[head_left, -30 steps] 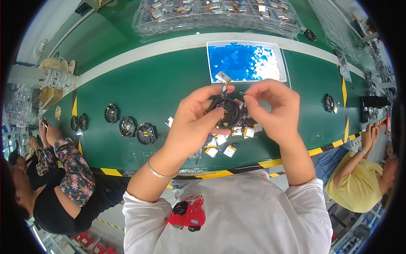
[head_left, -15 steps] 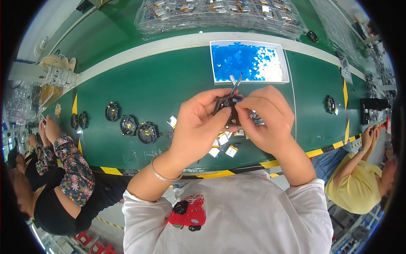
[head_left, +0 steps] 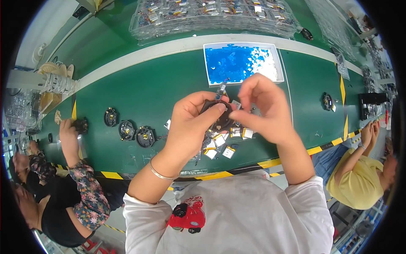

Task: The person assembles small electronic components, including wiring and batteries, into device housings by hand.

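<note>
My left hand [head_left: 190,122] grips a round black plastic housing [head_left: 219,122], its thumb pressed across the face. From the housing's far edge a small dark part with a pale piece [head_left: 221,89] sticks up; its kind is unclear. My right hand [head_left: 268,112] is just right of the housing, fingers curved and apart from the thumb. Its thumb tip is close to the housing's right edge; whether they touch I cannot tell. Under and around my hands lie several small silver flat battery cells [head_left: 229,151] with yellow ends, partly hidden.
Beyond my hands stands a white tray [head_left: 279,76] of blue and white pieces. Several black housings [head_left: 145,136] lie to the left, another [head_left: 327,102] far right. Clear plastic trays [head_left: 169,29] of parts are stacked at the back. Co-workers sit on both sides; the left one's hand [head_left: 69,142] holds a black housing.
My right hand has come away from the housing, its fingers opening and lifting. The housing now faces up more. The left co-worker's hand has reached forward and picked up a black housing.
</note>
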Available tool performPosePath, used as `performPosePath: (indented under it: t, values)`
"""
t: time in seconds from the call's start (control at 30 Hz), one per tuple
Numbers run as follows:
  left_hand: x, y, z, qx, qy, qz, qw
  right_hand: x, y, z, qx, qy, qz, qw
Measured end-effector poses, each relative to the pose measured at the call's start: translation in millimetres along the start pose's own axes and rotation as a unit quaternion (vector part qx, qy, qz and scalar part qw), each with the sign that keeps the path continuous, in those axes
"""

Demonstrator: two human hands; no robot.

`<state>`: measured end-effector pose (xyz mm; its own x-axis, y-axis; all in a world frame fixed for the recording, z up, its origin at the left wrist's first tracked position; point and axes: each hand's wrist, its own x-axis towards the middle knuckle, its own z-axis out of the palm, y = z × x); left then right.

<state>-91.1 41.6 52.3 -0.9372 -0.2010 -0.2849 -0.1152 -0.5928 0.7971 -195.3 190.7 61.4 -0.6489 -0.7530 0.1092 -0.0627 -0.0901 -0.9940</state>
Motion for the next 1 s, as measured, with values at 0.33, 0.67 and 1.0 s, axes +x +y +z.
performPosePath:
  t: [0.33,0.67,1.0]
  values:
    - [6,-5,-4,0.057,-0.011,0.067,0.996,11,22,-11,-0.550,-0.021,0.083,0.831]
    - [-6,3,15,0.128,0.104,0.003,0.986,4,11,-20,-0.525,-0.092,0.122,0.837]
    - [6,-15,-17,0.214,-0.005,0.095,0.972,-6,1,-10,-0.139,0.036,-0.118,0.983]
